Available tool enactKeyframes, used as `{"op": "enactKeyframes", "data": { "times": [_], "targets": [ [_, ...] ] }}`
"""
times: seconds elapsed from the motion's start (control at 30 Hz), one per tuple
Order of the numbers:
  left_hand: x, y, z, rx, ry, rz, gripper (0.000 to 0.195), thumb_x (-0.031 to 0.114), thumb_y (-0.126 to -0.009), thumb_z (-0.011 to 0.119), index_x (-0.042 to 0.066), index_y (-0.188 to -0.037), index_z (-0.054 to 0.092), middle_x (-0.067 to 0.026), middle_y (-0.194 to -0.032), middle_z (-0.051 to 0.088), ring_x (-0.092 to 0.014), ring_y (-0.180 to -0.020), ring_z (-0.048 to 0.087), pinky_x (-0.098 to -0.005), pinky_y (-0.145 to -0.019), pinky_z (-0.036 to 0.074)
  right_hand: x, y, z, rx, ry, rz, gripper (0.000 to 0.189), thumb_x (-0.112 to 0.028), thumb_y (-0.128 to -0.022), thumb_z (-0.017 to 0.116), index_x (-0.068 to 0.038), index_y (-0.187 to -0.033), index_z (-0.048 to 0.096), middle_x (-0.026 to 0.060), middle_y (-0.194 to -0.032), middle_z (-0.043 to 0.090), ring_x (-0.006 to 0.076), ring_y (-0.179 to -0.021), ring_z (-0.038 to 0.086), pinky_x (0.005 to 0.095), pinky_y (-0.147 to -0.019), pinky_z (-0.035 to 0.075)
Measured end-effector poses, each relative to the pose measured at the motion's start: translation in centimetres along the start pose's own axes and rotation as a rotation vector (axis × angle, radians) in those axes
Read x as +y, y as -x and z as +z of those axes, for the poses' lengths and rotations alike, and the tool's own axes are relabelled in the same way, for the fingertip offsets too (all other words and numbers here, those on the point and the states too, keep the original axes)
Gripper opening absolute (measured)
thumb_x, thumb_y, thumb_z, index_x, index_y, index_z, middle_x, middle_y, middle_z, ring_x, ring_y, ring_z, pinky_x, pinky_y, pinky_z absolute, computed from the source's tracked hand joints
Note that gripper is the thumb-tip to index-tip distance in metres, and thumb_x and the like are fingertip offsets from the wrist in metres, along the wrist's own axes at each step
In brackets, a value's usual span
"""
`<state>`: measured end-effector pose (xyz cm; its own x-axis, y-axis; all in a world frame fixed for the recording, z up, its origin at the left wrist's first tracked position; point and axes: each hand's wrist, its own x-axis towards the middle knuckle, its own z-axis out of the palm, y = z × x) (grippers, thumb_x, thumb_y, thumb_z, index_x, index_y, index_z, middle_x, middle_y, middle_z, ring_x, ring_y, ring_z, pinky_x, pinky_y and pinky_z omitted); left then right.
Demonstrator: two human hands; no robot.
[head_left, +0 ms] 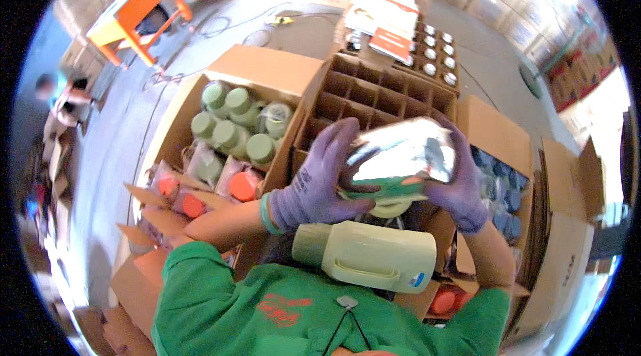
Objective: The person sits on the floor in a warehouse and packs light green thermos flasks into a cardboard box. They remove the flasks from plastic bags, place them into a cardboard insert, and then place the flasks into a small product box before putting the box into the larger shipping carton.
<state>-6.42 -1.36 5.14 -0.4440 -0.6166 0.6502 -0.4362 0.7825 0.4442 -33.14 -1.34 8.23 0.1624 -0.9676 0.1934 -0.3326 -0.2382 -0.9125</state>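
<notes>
Between my two gloved hands is a shiny packet [405, 153] with a green lower edge, blurred and glaring. My left hand [325, 175] holds its left side, fingers spread around it. At its right side my right hand [455, 180] grips the edge. Below them, close to my chest, a pale green vacuum jug [380, 256] with a handle lies on its side. A round pale green part [390, 209] shows just under the packet; what it belongs to is hidden. Beyond my hands stands a carton with cardboard dividers [380, 90].
Left, an open carton [170, 120] holds several green-capped bottles [239, 100]; red-capped ones [244, 185] stand nearer. On the right is a carton of dark-capped items [501, 170]. Printed sheets [383, 15] lie on a farther carton. An orange table [140, 10] and a person [65, 95] are farther left.
</notes>
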Motion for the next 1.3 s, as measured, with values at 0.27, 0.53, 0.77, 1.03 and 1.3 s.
{"op": "enactKeyframes", "data": {
  "times": [0.27,0.53,0.77,1.03,1.3],
  "targets": [
    [-0.7,11.4,-2.6,-0.682,0.271,-0.046,0.096,0.038,-0.061,0.083,0.003,-0.137,0.037,-0.0252,-0.136,0.041,-0.044,-0.124,0.041,-0.0519,-0.105,0.035,13.7,18.2,-16.0,0.754,-0.525,0.364,0.059,-0.024,-0.08,0.064,-0.004,-0.131,0.042,0.0151,-0.131,0.048,0.0308,-0.121,0.046,0.0449,-0.102,0.041],
    [-2.8,15.4,-2.3,-0.629,0.414,-0.217,0.093,0.031,-0.059,0.084,0.001,-0.136,0.04,-0.0227,-0.133,0.046,-0.04,-0.123,0.046,-0.0461,-0.103,0.04,8.3,31.0,-14.2,0.987,-0.62,0.625,0.051,-0.037,-0.092,0.052,-0.003,-0.13,0.047,0.0156,-0.126,0.052,0.0321,-0.115,0.05,0.0452,-0.098,0.043],
    [-1.4,14.8,-1.4,-0.651,0.411,-0.129,0.089,0.03,-0.06,0.086,0.002,-0.133,0.044,-0.0253,-0.135,0.044,-0.042,-0.123,0.045,-0.0489,-0.101,0.04,7.1,27.7,-1.2,0.648,-0.678,0.984,0.052,-0.018,-0.085,0.057,-0.001,-0.133,0.043,0.0143,-0.128,0.05,0.0225,-0.114,0.049,0.04,-0.096,0.043],
    [-2.5,23.3,-0.3,-0.435,1.026,-1.0,0.103,0.021,-0.067,0.084,0.013,-0.147,0.02,-0.0098,-0.144,0.04,-0.026,-0.13,0.042,-0.045,-0.111,0.031,7.8,23.2,2.7,-0.057,-0.042,0.539,0.093,-0.031,-0.066,0.082,-0.002,-0.14,0.034,0.0157,-0.137,0.046,0.025,-0.126,0.044,0.0378,-0.106,0.037],
    [-1.5,21.2,-0.5,-0.554,0.84,-0.757,0.119,0.007,-0.064,0.085,0.016,-0.15,0.002,-0.01,-0.148,0.032,-0.025,-0.134,0.037,-0.0453,-0.113,0.027,6.8,22.3,2.0,-0.081,-0.261,0.545,0.092,-0.022,-0.063,0.088,-0.002,-0.138,0.039,0.0133,-0.129,0.054,0.0201,-0.119,0.051,0.0367,-0.103,0.041]
  ]
}}
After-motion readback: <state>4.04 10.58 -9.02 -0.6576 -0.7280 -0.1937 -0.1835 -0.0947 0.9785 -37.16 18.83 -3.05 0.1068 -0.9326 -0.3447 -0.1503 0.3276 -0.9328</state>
